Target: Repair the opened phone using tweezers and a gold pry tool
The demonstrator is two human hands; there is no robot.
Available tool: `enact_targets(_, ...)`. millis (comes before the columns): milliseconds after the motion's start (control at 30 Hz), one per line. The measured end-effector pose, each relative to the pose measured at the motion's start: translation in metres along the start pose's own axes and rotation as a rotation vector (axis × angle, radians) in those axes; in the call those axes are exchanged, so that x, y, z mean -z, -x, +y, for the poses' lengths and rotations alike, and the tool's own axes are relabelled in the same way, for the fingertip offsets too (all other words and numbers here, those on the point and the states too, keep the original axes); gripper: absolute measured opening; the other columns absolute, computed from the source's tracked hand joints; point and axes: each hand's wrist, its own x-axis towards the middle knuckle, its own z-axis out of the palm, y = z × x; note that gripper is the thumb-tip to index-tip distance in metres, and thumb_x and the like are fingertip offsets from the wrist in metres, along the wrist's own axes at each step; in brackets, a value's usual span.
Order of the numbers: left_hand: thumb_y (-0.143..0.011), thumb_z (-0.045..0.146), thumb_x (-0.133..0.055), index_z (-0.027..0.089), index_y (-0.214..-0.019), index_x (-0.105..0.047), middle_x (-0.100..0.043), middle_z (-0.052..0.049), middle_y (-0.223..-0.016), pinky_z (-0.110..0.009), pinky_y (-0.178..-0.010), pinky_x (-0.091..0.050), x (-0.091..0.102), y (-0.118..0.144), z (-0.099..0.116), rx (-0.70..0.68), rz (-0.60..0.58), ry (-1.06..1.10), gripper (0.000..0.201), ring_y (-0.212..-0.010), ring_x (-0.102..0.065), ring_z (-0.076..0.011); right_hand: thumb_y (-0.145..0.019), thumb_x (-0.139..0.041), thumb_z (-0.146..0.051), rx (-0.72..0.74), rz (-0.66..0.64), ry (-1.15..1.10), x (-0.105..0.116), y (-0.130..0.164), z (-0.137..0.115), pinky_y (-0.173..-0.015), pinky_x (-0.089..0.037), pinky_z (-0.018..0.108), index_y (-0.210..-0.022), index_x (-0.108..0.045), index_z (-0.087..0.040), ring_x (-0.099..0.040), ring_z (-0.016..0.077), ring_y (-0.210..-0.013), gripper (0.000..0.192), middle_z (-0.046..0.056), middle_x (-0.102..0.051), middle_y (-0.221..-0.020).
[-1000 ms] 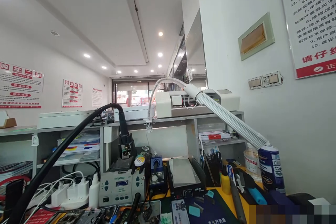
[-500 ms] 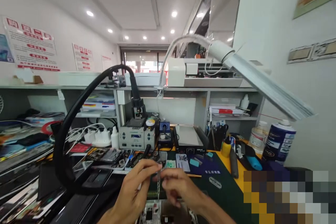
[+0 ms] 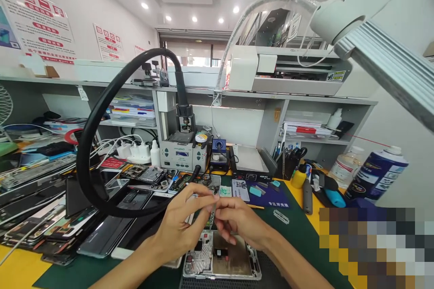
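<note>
Two hands meeting above the desk (image 3: 298, 235): left hand (image 3: 183, 221) and right hand (image 3: 237, 219) both pinching a thin metal strip (image 3: 212, 212), fingertips closed on it from either side, keeping it upright and steady. Hovering just over an opened phone frame (image 3: 222, 259) lying flat on the dark mat (image 3: 285, 239), close enough for fine work. Curving around the left, a thick black hose (image 3: 101, 113) leading back to the grey rework station (image 3: 183, 156). Leaning in from the right, a lamp arm (image 3: 389, 63), lighting the spot. Standing well apart by the wall, a blue spray can (image 3: 378, 176).
</note>
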Motion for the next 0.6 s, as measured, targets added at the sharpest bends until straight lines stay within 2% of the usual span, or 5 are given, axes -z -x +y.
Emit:
enact_targets(167,-0.096,-0.002,-0.059,0.024,-0.126,-0.073,-0.066,-0.004,-0.091,-0.030,-0.072,-0.055,0.0006,-0.0009,-0.0003,-0.024,-0.015,0.016,0.042,-0.081,-0.064,-0.0172,-0.072,-0.076,-0.037,-0.003,0.008,-0.008,-0.0007,-0.0005,0.0000,-0.035,-0.034,0.019,-0.085,-0.063,-0.017,-0.051,0.0072,-0.041,0.028,-0.006,-0.060,-0.060)
enact_targets(300,-0.096,-0.003,-0.058,0.021,-0.124,-0.072,-0.069,-0.005,-0.091,-0.033,-0.074,-0.053,0.0006,-0.0001,-0.0018,-0.043,-0.031,0.035,0.039,-0.083,-0.062,-0.0183,-0.072,-0.078,-0.038,0.000,0.002,-0.014,-0.0009,-0.0005,-0.0002,-0.035,-0.035,0.018,-0.090,-0.065,-0.016,-0.052,0.0077,-0.041,0.031,-0.005,-0.061,-0.060)
enact_targets(600,-0.096,-0.001,-0.061,0.014,-0.124,-0.071,-0.070,-0.007,-0.094,-0.035,-0.079,-0.052,-0.0004,-0.0002,-0.0005,-0.040,-0.045,0.042,0.033,-0.087,-0.061,-0.0193,-0.071,-0.082,-0.040,0.022,0.033,-0.020,-0.0009,0.0000,-0.0025,-0.035,-0.038,0.018,-0.080,-0.062,-0.018,-0.056,0.0088,-0.043,0.031,-0.003,-0.066,-0.061)
